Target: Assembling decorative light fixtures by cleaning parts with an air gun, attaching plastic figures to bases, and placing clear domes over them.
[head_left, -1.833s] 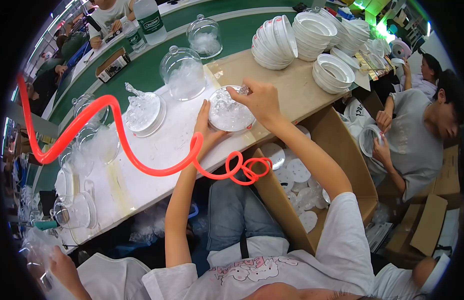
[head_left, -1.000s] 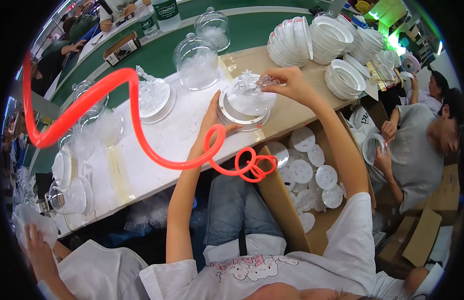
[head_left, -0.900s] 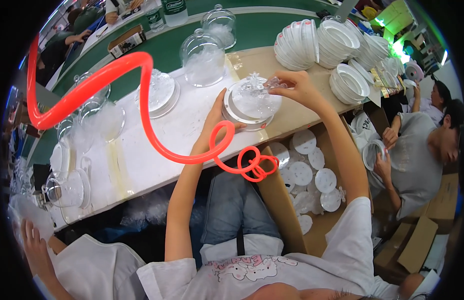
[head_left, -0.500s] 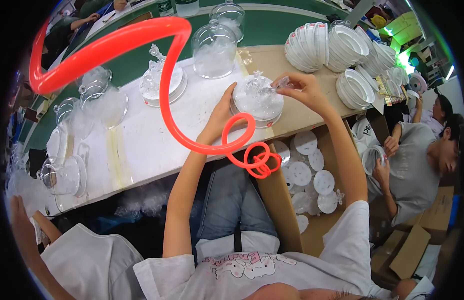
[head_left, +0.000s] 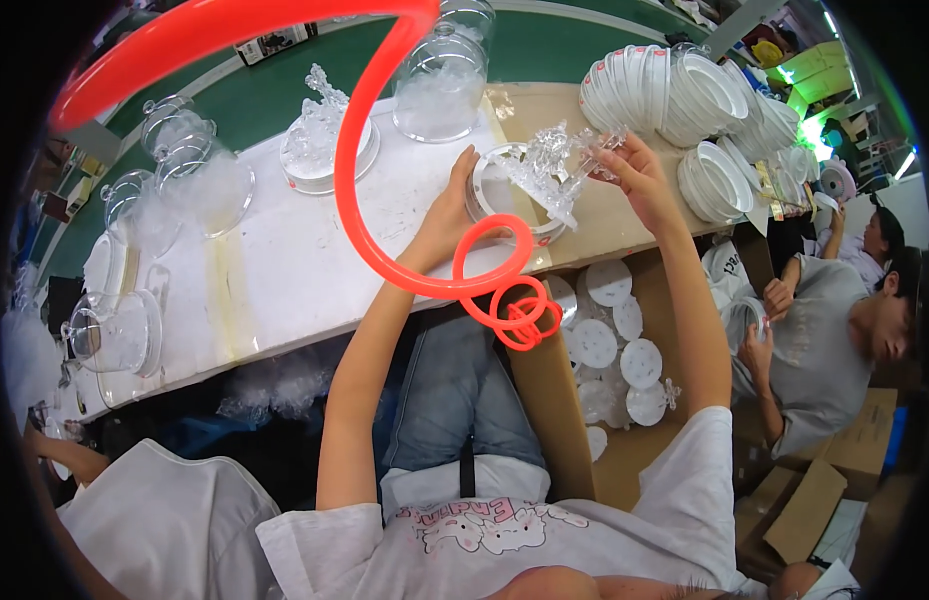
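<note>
My left hand (head_left: pixel 447 218) wraps round the left side of a white round ring base (head_left: pixel 476 200) on the table's near part. In my right hand (head_left: pixel 640 180), the fingertips pinch a clear plastic ornament (head_left: pixel 554 165), a branching figure on a disc. Its disc is tilted, raised on the right above the ring base. Whether its lower edge touches the base, I cannot tell. To the left, a similar ornament (head_left: pixel 324 125) stands on another white base (head_left: pixel 334 182).
A red coiled hose (head_left: pixel 352 190) hangs across the view before the table. Glass domes (head_left: pixel 439 105) with white fluff stand behind and left. White bases (head_left: pixel 709 185) are stacked at right. An open carton (head_left: pixel 559 425) below holds discs (head_left: pixel 594 343). A co-worker (head_left: pixel 819 340) sits at right.
The ornament was lying flat on the white base; my right hand has lifted and tilted it, moving right and up. The ring's hollow middle now shows. My left hand stays on the base.
</note>
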A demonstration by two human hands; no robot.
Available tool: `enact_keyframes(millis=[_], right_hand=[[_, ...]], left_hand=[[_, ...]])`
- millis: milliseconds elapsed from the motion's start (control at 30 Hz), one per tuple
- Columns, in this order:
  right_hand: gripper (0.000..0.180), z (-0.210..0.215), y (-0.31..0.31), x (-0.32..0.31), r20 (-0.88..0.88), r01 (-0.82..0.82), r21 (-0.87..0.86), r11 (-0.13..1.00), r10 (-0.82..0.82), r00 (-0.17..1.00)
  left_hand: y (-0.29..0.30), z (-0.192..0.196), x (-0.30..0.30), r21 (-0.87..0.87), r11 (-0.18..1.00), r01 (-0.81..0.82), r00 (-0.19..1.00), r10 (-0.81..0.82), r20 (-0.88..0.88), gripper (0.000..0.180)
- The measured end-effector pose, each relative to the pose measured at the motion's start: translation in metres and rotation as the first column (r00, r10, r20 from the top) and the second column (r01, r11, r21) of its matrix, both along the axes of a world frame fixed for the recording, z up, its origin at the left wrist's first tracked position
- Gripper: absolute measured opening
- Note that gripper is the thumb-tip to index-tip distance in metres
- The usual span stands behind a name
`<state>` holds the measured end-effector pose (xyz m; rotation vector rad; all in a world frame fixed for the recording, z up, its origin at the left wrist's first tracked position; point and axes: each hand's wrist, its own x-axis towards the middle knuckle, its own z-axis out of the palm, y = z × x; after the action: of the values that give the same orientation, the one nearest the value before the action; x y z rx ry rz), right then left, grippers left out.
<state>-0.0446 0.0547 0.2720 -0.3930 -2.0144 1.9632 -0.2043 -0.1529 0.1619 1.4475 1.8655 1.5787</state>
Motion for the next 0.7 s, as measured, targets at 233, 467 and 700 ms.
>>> enact_keyframes(millis=[233, 467, 700], right_hand=[[0.022, 0.013, -0.01, -0.009, 0.009, -0.109, 0.377, 0.92, 0.114, 0.993], [0.022, 0.023, -0.029, -0.011, 0.068, -0.175, 0.598, 0.782, 0.168, 0.983], [0.021, 0.016, -0.032, -0.009, 0.091, -0.196, 0.618, 0.761, 0.179, 0.98]], left_hand=[[0.005, 0.001, 0.0, -0.007, 0.999, 0.047, 0.99, -0.046, 0.133, 0.124], [0.001, 0.002, -0.002, -0.025, 0.998, 0.061, 0.996, -0.059, 0.074, 0.122], [0.002, 0.005, 0.0, -0.034, 0.997, 0.064, 0.993, -0.061, 0.101, 0.122]])
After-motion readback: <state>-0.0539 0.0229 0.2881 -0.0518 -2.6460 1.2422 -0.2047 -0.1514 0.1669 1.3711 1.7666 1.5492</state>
